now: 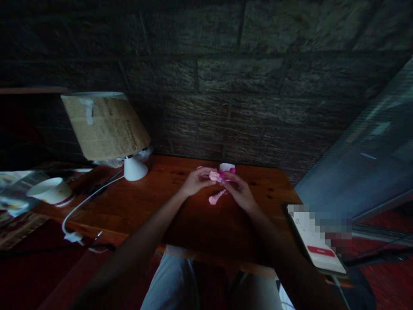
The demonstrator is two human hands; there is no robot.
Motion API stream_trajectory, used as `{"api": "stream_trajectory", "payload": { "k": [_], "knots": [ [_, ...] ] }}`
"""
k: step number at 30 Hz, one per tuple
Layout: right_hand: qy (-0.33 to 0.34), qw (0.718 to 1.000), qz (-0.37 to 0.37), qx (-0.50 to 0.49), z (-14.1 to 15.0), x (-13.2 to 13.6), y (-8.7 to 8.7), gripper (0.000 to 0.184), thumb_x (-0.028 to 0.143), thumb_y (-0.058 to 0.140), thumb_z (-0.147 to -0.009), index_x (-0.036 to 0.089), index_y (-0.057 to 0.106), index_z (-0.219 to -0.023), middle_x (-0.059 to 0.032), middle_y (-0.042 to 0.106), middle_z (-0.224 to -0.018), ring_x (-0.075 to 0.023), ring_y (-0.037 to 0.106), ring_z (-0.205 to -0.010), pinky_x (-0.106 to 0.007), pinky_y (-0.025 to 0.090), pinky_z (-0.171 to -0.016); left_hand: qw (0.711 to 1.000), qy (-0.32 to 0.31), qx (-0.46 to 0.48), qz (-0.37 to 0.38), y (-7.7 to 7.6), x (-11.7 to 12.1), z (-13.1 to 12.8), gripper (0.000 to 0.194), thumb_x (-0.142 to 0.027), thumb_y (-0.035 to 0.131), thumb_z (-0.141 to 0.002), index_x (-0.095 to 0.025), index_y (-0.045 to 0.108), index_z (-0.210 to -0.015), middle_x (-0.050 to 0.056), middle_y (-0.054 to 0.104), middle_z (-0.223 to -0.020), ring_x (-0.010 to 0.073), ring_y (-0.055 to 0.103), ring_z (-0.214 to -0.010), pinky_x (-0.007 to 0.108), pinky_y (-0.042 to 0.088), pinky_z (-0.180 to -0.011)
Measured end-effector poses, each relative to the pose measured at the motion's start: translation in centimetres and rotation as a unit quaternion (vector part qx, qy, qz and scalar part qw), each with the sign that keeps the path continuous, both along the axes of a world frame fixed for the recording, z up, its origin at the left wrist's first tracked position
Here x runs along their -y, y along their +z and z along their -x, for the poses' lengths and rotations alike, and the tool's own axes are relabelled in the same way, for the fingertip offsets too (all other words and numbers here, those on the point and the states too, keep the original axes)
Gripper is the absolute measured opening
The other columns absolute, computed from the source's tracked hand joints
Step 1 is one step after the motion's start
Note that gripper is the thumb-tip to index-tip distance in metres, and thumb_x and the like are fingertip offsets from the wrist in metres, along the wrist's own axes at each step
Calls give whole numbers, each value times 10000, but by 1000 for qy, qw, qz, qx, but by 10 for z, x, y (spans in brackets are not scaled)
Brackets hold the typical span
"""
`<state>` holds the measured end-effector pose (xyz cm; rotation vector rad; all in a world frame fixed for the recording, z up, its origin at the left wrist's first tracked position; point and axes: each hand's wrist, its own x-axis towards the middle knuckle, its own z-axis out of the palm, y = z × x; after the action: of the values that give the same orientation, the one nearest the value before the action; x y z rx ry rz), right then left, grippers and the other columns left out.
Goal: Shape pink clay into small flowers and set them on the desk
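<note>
Lump pale pink, knobbly, pinched in left hand, over bench near its far edge. Right hand curled at magenta piece; whether gripping, cannot tell. Piece's outline partly hidden by fingers, details blurred.

From my remote station I take the grip as centre: the bare left hand and the bare right hand meet over the brown wooden table, with the small pale-pink knobbly piece between them. Just nearer than the grip, the pink cone-shaped piece lies on the tabletop; just behind the grip, I see the flat pale-pink piece. Well to the left I have the tan newsprint-patterned lampshade above its white conical base, and farther left the white round cup. Right of the grip and nearer, the flat rectangular phone sits by the table's edge. Behind everything stands the dark stone-block wall.
</note>
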<state>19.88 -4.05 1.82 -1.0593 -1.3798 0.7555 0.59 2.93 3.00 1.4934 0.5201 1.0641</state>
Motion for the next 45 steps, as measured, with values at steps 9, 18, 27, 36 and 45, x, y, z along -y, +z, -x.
{"api": "stream_trajectory", "payload": {
  "k": [9, 18, 27, 36, 45],
  "knots": [
    [-11, 999, -27, 28, 8, 3, -5, 258, 398, 797, -797, 259, 779, -1015, -58, 800, -1067, -235, 763, -946, -391, 602, -895, 996, 45, -17, -80, -19, 9, -9, 447, -242, 889, -695, -162, 763, -1116, 145, 739, -1259, 205, 748, -976, 345, 592, -905],
    [-41, 998, -25, 41, 17, 8, -6, 226, 335, 768, -760, 265, 805, -971, -22, 827, -984, -233, 784, -887, -366, 627, -840, 994, 8, -23, -102, -19, 11, -4, 345, -302, 888, -691, -141, 769, -972, 86, 817, -964, 204, 785, -869, 362, 627, -901],
    [-43, 999, 6, -16, 27, 9, 2, 168, 320, 797, -663, 227, 799, -803, -35, 804, -801, -221, 744, -732, -359, 597, -738, 996, 5, -36, -78, -12, 11, 4, 326, -361, 936, -628, -140, 767, -797, 79, 819, -857, 189, 778, -771, 322, 631, -788],
    [18, 993, 17, -113, 17, 7, 5, 111, 332, 843, -663, 281, 819, -758, 5, 782, -708, -170, 699, -645, -333, 582, -686, 999, -50, 0, 8, -12, 7, 7, 332, -339, 941, -634, -154, 799, -869, 82, 820, -919, 202, 775, -844, 396, 606, -912],
    [18, 1000, -11, -16, 11, 2, -5, 330, 402, 827, -747, 272, 791, -1048, -33, 808, -979, -215, 750, -899, -404, 592, -888, 999, -22, 25, 29, -14, 4, 2, 365, -336, 855, -760, -172, 795, -1081, 120, 753, -1221, 227, 721, -1082, 408, 567, -983]
  ]
}}
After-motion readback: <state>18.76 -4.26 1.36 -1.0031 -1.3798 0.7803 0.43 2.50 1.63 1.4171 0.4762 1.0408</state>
